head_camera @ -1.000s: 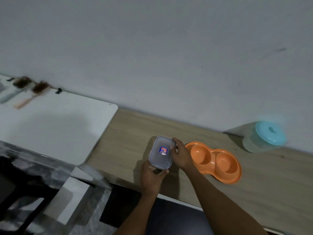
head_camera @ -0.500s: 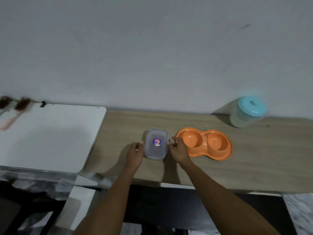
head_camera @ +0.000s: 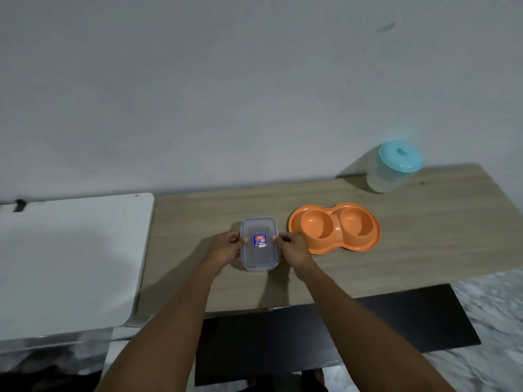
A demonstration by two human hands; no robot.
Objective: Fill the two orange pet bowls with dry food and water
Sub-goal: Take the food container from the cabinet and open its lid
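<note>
One container (head_camera: pixel 259 244) between left hand (head_camera: pixel 225 248), right hand (head_camera: pixel 293 249); two bowls (head_camera: pixel 334 228); one jug (head_camera: pixel 394 168).

Lid sticker (head_camera: pixel 260 239) txt unreadable

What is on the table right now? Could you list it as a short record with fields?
surface: wooden table
container: clear, lid on, left of the bowls
left hand: grips container's left side
right hand: grips container's right side
bowls: orange pair, both empty
jug: teal lid, back right, untouched
</note>
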